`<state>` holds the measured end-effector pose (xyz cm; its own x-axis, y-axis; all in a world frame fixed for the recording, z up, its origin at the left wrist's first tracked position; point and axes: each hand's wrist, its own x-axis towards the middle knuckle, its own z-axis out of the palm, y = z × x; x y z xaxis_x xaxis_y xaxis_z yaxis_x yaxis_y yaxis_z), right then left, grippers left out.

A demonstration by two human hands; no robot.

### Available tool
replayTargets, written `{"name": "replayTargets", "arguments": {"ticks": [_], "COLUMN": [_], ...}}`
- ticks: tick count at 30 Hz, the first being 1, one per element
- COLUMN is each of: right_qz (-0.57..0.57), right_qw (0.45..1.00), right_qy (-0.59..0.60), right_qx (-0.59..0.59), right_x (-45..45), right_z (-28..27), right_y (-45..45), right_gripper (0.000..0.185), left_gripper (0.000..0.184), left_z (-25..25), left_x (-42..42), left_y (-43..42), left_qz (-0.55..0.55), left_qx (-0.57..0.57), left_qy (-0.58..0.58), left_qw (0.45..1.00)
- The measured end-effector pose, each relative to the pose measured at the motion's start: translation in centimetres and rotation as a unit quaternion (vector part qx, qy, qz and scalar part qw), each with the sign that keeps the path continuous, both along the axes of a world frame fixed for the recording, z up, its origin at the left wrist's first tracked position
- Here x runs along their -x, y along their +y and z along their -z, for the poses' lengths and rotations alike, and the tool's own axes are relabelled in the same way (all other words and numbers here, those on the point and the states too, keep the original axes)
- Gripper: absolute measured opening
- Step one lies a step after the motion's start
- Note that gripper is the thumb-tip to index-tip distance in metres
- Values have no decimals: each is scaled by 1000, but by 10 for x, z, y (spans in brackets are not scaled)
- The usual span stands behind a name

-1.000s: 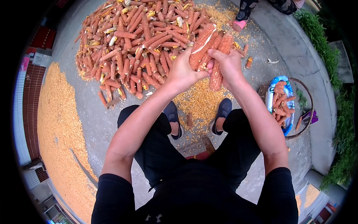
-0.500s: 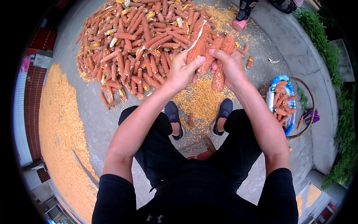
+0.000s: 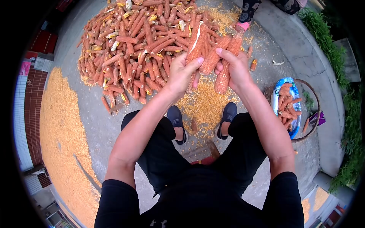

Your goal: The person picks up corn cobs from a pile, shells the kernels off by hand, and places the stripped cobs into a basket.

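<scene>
My left hand (image 3: 182, 74) is wrapped round a shelled corn cob (image 3: 196, 45) with a white strip along it, thumb pressed on its side. What else its fingers hold, I cannot tell. My right hand (image 3: 236, 71) grips two more bare cobs, one tilted in front (image 3: 215, 56) and a longer one (image 3: 222, 79) beside it. The hands are close together, their cobs side by side above loose yellow kernels (image 3: 205, 99) on the ground. Behind them lies a large heap of reddish cobs (image 3: 131, 53), a few still carrying yellow kernels.
At the right stands a basket with a blue and white lining (image 3: 274, 97), holding several cobs. Its curved handle (image 3: 316, 104) arches outward. A broad layer of kernels (image 3: 62, 140) spreads at the left. Another person's leg (image 3: 249, 10) shows at the top, near green plants (image 3: 323, 34).
My left hand has shifted slightly left with its cob, and the gap to the cobs in my right hand is a little wider. My right hand stays nearly in place.
</scene>
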<state>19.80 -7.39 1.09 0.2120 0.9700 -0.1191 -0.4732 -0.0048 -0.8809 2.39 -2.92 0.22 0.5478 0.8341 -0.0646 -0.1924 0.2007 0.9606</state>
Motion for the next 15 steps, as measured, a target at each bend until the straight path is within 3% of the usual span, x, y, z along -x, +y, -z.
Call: {"name": "replayTargets", "arguments": {"ticks": [15], "right_qz": [-161], "right_qw": [979], "right_qy": [-123], "right_qx": [-21], "right_x": [7], "right_z": [-5], "right_y": [-8], "right_gripper": [21], "left_gripper": [29], "left_z": [-16], "left_x": [7], "left_y": [16], "left_qz": [-58], "left_qx": [-22], "left_qy": [-31], "left_qw": [998]}}
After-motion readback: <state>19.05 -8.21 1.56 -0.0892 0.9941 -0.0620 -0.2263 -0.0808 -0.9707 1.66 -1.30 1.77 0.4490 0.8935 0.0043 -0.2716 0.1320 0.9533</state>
